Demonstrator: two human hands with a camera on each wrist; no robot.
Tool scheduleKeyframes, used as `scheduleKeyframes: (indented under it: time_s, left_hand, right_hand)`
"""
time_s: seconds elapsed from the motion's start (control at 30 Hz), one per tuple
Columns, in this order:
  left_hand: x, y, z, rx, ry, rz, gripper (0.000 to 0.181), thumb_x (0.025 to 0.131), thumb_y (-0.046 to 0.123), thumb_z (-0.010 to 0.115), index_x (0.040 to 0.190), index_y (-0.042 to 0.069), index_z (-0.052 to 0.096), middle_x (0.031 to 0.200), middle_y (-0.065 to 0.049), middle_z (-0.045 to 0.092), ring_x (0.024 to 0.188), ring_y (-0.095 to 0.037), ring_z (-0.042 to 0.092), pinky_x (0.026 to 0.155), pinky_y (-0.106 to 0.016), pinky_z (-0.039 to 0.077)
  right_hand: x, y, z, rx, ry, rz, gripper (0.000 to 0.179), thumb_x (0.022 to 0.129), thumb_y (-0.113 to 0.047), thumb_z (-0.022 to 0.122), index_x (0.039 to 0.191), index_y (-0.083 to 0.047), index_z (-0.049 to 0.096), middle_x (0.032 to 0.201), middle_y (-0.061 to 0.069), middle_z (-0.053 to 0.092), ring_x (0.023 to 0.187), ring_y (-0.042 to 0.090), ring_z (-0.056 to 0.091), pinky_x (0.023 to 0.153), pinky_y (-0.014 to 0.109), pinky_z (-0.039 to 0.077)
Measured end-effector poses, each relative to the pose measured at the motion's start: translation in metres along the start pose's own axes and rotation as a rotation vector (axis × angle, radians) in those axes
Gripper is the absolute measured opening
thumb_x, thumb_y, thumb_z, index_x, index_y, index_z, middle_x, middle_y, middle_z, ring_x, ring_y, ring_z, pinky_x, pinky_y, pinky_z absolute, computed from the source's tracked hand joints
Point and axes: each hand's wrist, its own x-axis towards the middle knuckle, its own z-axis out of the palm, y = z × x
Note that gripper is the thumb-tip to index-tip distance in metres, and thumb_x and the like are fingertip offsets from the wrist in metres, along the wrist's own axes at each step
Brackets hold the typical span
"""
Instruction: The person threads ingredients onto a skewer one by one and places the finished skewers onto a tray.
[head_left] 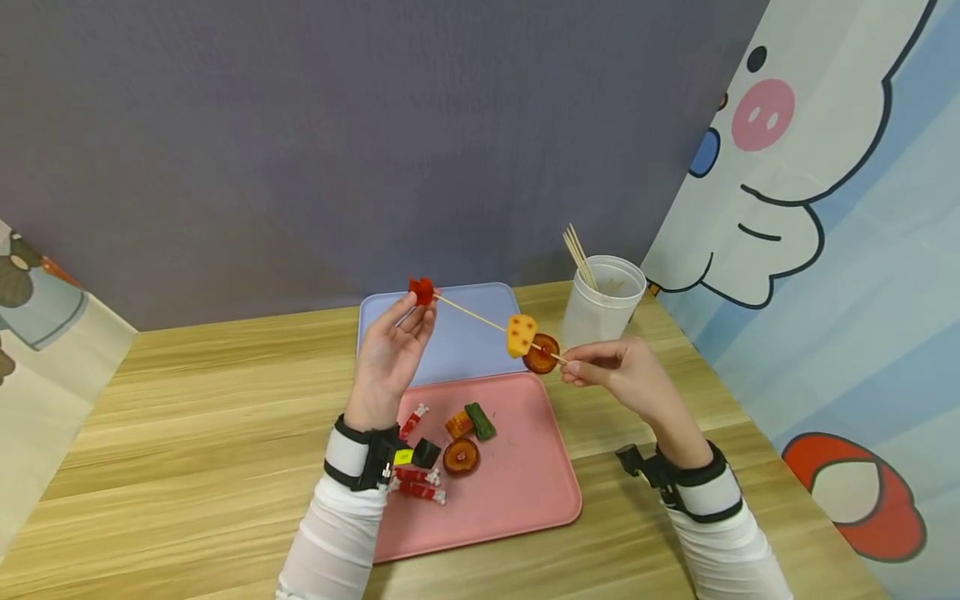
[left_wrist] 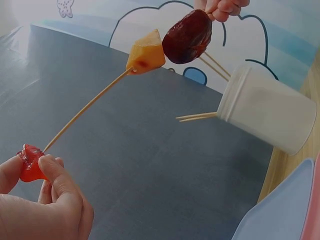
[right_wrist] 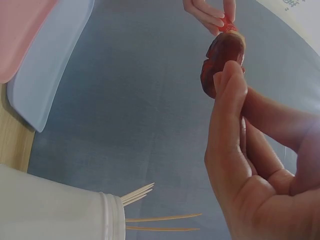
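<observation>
Behind my worktop (head_left: 225, 417) rises a grey panel (head_left: 375, 150). The pink tray (head_left: 525, 483) lies in front of the blue tray (head_left: 457, 358), which sits near the worktop's far edge. Close to the far right corner stands the white cup (head_left: 600, 317), with thin sticks (head_left: 576, 254) leaning out of it. My right hand (head_left: 618, 371), just in front of the cup, pinches one end of the skewer (head_left: 468, 312) between thumb and fingers. My left hand (head_left: 396, 346) pinches the red piece (head_left: 422, 292) in its fingertips. The skewer is held in the air over the blue tray; seen from my head, its long axis runs crosswise and slants, the end by my left hand pointing leftward and toward the far edge. Near my right hand it carries a brown disc (head_left: 538, 362), then a yellow piece (head_left: 521, 335) close beside it. The skewer's other end meets the red piece; I can't tell whether it has pierced it.
</observation>
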Motion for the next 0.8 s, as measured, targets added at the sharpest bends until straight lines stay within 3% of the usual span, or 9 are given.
scheduleKeyframes:
  time_s: [0.4,0.8]
  left_hand:
    - [0.0009,-0.0007,-0.0008,-0.006,0.031,-0.005,0.033,0.094,0.009,0.055,0.125,0.002,0.045,0.114,-0.017,0.060,0.092,-0.020,0.061,0.080,-0.020,0.052]
    - [0.0016,-0.0010,-0.0011,0.012,0.028,-0.016,0.036,0.093,0.011,0.059,0.126,0.002,0.047,0.109,-0.015,0.064,0.090,-0.017,0.060,0.079,-0.020,0.051]
  right_hand:
    - [-0.0001,0.0016,-0.0002,0.008,-0.004,0.009,0.026,0.087,-0.009,0.067,0.105,0.009,0.067,0.092,0.021,0.071,0.077,0.011,0.071,0.074,0.034,0.058]
    - [-0.0001,0.0014,0.0001,0.009,-0.011,0.003,0.025,0.087,-0.009,0.067,0.104,0.009,0.067,0.092,0.021,0.071,0.078,0.015,0.071,0.073,0.033,0.058]
